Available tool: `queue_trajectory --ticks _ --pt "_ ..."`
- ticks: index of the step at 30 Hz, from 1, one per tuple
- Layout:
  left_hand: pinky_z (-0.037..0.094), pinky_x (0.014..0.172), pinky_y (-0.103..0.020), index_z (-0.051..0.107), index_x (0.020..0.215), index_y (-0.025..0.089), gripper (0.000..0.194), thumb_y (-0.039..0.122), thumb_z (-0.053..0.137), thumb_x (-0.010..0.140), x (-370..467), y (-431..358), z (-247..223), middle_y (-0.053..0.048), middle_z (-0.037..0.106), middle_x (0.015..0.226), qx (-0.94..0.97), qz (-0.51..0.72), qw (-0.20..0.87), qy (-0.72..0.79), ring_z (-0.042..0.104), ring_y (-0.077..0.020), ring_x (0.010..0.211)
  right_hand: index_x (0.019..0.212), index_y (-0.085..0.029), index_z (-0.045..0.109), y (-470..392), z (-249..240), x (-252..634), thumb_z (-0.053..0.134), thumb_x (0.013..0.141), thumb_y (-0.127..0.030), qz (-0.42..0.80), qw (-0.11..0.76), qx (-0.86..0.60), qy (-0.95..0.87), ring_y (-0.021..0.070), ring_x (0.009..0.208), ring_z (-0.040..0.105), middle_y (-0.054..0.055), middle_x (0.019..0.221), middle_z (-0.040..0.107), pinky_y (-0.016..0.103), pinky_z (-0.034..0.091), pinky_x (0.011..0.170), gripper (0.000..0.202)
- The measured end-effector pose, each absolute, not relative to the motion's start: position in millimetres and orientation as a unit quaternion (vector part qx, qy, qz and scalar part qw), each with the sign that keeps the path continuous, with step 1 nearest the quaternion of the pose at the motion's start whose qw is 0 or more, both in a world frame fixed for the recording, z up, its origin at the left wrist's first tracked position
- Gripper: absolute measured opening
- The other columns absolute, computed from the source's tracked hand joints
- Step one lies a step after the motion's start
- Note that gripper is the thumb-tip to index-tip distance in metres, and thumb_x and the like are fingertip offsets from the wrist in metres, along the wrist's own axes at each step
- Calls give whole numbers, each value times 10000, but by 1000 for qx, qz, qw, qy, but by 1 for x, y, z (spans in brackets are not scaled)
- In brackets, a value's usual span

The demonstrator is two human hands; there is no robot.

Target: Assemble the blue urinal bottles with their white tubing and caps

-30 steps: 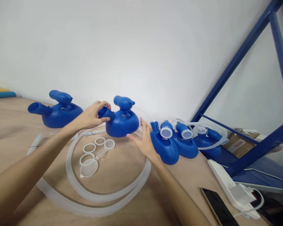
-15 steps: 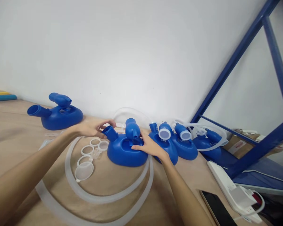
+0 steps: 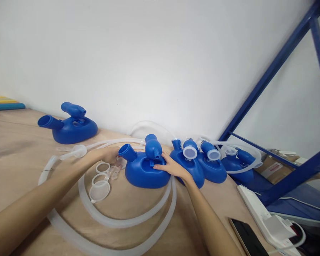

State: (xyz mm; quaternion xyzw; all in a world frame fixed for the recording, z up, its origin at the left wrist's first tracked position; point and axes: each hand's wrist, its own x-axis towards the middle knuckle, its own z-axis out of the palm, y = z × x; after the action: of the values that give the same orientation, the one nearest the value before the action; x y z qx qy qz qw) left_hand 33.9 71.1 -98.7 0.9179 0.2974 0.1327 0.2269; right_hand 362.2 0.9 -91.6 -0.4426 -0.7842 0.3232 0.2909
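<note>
A blue plastic urinal bottle [image 3: 146, 179] stands on the table with its wide neck open to the left. My right hand [image 3: 173, 166] grips its right side, thumb at the handle opening, fingers hidden behind. To the left of the bottle, my left hand [image 3: 112, 156] is lowered with bent fingers on a translucent cap [image 3: 122, 163], which it partly hides. Another translucent lid with attached rings [image 3: 100, 191] lies nearer on the table. Long translucent hoses [image 3: 117, 223] curl around these parts.
Another blue bottle [image 3: 74, 131] stands at the back left. Several blue bottles with lids and hoses [image 3: 190, 170] stand to the right. A phone [image 3: 248, 236], a white power strip [image 3: 256, 206] and a blue metal frame [image 3: 272, 67] are further right. A white wall rises behind.
My left hand has moved down from beside the bottle's neck to the small cap on the table. My right hand stays on the bottle. The view has shifted slightly.
</note>
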Motion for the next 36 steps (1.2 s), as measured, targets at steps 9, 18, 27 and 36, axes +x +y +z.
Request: queue_trajectory --ticks 9,18,27,36 --pt "557 907 -399 700 857 209 276 415 765 684 23 81 -84 -79 765 910 845 197 234 439 706 -327 1007 1412 -232 633 2 -92 363 812 838 -512 344 289 -455 -769 324 1394 565 108 1476 613 538 426 1198 664" --pt "632 802 -374 641 897 175 513 636 760 707 21 67 -51 -121 746 1030 753 252 358 491 720 -279 995 1652 -312 -218 -5 -82 360 951 659 -481 341 311 -412 -786 328 1611 246 197 1741 186 598 257 1270 1543" --pt "607 832 -332 769 857 194 402 580 752 748 15 36 -12 -95 620 1457 818 188 302 452 728 -278 1018 1643 -317 239 -1 -92 336 840 808 -503 271 392 -400 -783 289 1545 382 115 1657 394 502 301 1281 1045" --pt "558 741 -265 690 1041 238 433 488 809 709 24 12 1 -44 761 1100 866 103 235 430 758 -256 963 1603 -278 290 -3 -104 327 818 816 -537 167 430 -436 -772 317 1539 384 135 1651 380 522 290 1288 982"
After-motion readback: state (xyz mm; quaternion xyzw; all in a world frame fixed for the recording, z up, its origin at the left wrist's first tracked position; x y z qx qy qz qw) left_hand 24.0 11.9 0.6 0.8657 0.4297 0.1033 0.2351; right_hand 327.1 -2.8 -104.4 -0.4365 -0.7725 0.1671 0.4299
